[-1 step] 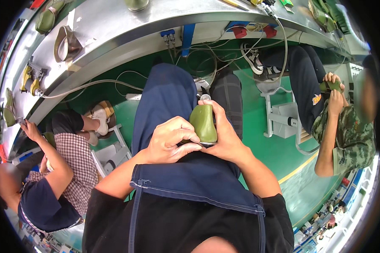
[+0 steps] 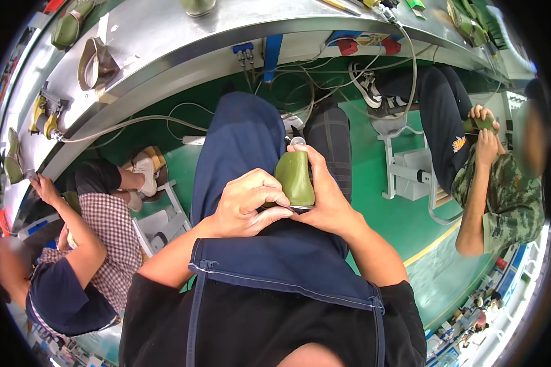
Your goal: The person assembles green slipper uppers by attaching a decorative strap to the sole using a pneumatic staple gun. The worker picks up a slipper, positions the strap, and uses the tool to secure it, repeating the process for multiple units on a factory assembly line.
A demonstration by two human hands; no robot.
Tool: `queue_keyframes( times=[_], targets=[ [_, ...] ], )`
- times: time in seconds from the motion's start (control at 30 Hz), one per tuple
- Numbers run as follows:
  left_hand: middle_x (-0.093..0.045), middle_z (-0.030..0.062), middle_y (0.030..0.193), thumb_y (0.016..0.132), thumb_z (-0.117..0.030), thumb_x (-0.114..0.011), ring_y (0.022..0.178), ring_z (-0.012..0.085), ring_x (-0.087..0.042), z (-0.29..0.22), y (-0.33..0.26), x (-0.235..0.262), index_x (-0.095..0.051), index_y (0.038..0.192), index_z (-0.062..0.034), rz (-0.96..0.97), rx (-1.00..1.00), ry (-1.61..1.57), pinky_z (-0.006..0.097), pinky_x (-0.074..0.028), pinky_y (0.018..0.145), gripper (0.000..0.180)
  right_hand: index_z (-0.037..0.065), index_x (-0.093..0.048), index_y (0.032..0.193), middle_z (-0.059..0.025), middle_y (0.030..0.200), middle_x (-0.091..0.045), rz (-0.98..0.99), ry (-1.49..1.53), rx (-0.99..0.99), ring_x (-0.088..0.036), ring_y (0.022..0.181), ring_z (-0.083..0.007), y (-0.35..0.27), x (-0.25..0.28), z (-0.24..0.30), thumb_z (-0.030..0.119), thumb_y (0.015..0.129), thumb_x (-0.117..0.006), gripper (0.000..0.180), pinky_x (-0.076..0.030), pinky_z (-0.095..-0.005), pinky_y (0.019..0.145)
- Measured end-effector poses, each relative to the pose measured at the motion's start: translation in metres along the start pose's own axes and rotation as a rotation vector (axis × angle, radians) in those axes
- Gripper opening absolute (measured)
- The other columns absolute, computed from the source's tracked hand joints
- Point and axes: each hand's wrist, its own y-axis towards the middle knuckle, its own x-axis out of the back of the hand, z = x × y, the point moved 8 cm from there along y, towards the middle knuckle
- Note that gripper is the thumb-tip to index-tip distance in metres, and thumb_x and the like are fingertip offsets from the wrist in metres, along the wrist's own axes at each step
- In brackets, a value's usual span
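Above my lap, between both hands, is an olive-green shoe-shaped piece [image 2: 296, 180] with a smooth rounded surface. My right hand [image 2: 327, 199] is wrapped round its right side, thumb at the near lower edge and fingers reaching up its far side. My left hand [image 2: 249, 202] is closed at the left of the piece, thumb and forefinger pinched together against its lower left edge. What lies between those fingertips is too small to tell. A round metal end [image 2: 297, 141] shows just beyond the piece, and its underside is hidden.
A metal workbench [image 2: 159, 46] curves across the far side, with a brown-green shoe upper [image 2: 98, 64], a yellow air tool [image 2: 46, 116] and a green shoe [image 2: 73, 24]. Hoses [image 2: 134, 122] hang below it. Co-workers sit at left [image 2: 73, 263] and right [image 2: 502, 183], the right one holding a green piece.
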Motion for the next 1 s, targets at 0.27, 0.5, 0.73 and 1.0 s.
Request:
queue_keyframes(
  times=[0.27,0.5,0.73,1.0],
  targets=[
    [-0.067,0.0073,0.088,0.077,-0.010,-0.092,0.079,0.0242,-0.068,-0.001,-0.006,-0.001,-0.068,0.097,-0.0064,-0.105,-0.134,0.143,0.035,-0.054,0.067,0.031,0.004,-0.022,0.160,-0.0243,0.155,-0.039,0.033,-0.052,-0.011,-0.047,0.144,-0.0414,0.008,-0.004,-0.004,0.011,0.069,-0.096,0.118,-0.042,-0.0459,0.117],
    [-0.049,0.0214,0.140,0.066,-0.039,-0.100,0.125,0.0363,-0.056,0.043,-0.023,-0.009,-0.042,0.150,-0.0018,-0.101,0.082,0.054,0.046,-0.050,0.102,0.108,0.003,-0.027,0.159,-0.0218,0.158,-0.043,0.041,-0.028,-0.080,-0.048,0.147,-0.0375,0.016,0.004,0.010,0.012,0.069,-0.096,0.113,-0.041,-0.0463,0.120],
    [-0.058,0.0278,0.139,0.076,-0.012,-0.091,0.123,0.0467,-0.063,0.053,0.004,-0.011,-0.026,0.158,0.0044,-0.149,-0.025,0.251,0.046,-0.053,0.105,0.105,0.003,-0.032,0.156,-0.0244,0.155,-0.044,-0.050,-0.223,0.467,-0.048,0.142,-0.0482,0.028,0.014,0.072,0.002,0.067,-0.092,0.107,-0.043,-0.0502,0.119],
    [-0.066,0.0198,0.124,0.072,-0.006,-0.088,0.108,0.0413,-0.068,0.002,0.052,0.040,-0.048,0.141,-0.0029,-0.308,-0.359,0.442,0.050,-0.056,0.096,0.079,0.006,-0.007,0.169,-0.0244,0.173,-0.018,0.171,0.208,-0.014,-0.031,0.157,-0.0405,0.020,0.033,0.082,0.023,0.064,-0.103,0.143,-0.041,-0.0509,0.121]
  ],
)
